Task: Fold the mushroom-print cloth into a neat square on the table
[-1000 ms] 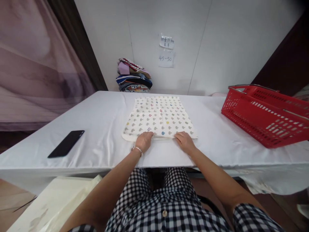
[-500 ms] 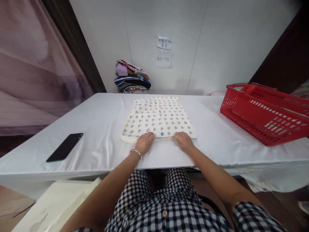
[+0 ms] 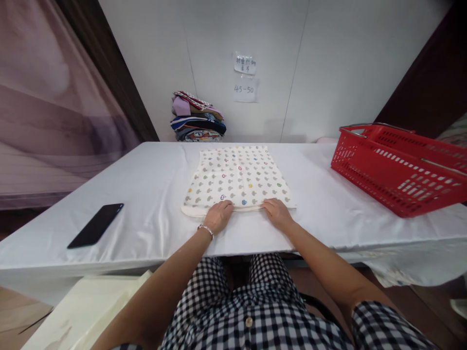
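A cream cloth (image 3: 237, 177) printed with small grey and coloured motifs lies folded flat in the middle of the white-covered table (image 3: 146, 194). My left hand (image 3: 218, 216), with a bracelet at the wrist, rests on the cloth's near edge with its fingers curled on the hem. My right hand (image 3: 278, 214) rests on the same near edge a little to the right, fingers gripping the hem. Both hands lie low on the table.
A black phone (image 3: 95, 231) lies at the table's left front. A red plastic basket (image 3: 397, 167) stands at the right. A stack of folded clothes (image 3: 197, 117) sits against the back wall under two paper notes (image 3: 244, 78). A cream board (image 3: 83, 311) lies below left.
My hands have stayed on the cloth's near edge. Only the view has shifted slightly; the cloth lies as before.
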Available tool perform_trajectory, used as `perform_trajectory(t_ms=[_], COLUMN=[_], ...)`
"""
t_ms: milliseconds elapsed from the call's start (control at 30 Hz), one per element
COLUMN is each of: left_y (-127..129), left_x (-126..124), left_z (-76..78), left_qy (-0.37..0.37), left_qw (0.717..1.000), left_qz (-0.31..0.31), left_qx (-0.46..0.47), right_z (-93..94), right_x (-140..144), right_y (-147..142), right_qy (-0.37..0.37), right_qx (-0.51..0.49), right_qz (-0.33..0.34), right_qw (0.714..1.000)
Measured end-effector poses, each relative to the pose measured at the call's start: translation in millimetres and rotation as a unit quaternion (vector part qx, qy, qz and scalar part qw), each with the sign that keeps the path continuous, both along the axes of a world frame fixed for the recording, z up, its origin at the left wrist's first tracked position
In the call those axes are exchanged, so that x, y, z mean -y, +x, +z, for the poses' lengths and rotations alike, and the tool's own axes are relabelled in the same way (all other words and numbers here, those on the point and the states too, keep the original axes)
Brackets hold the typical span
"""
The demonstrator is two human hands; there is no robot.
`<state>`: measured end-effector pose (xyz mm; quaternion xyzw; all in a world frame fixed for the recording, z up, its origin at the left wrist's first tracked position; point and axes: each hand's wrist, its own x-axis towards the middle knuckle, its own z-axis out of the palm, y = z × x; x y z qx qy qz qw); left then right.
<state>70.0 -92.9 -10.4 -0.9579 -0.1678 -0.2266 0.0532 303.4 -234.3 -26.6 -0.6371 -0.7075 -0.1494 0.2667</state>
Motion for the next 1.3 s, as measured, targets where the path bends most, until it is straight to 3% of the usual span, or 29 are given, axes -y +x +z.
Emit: perform_trajectory(t_ms=[167, 367, 667, 833, 1033, 1300], left_y=[2.3, 3.9, 9.3, 11.3, 6.7, 6.0], left_x=[0.4, 3.3, -4.7, -10.2, -0.3, 1.9], left_z=[5.4, 9.1, 15.6, 19.5, 12.6, 11.1], left_qy=[-0.015, -0.026, 0.006, 0.0, -0.009, 0.008], left_qw=[1.0, 0.997, 0.997, 0.997, 0.997, 0.998], left_qz=[0.026, 0.05, 0.06, 0.073, 0.021, 0.035], left_qx=[0.001, -0.059, -0.052, -0.002, -0.067, -0.057], right_z=[4.8, 11.2, 26.5, 34.2, 20.3, 22.3], right_x=[-0.7, 5.4, 11.2, 14.9, 34.3, 40.5], right_y=[4.1, 11.4, 43.1, 67.8, 74.6, 76.6], right_qy=[-0.022, -0.092, -0.179, -0.154, -0.2, -0.166], right_qx=[0.017, 0.033, 0.106, 0.099, 0.089, 0.069], right_qz=[-0.01, 0.009, -0.037, -0.103, -0.047, -0.064], right_qw=[1.0, 0.995, 0.978, 0.978, 0.975, 0.982])
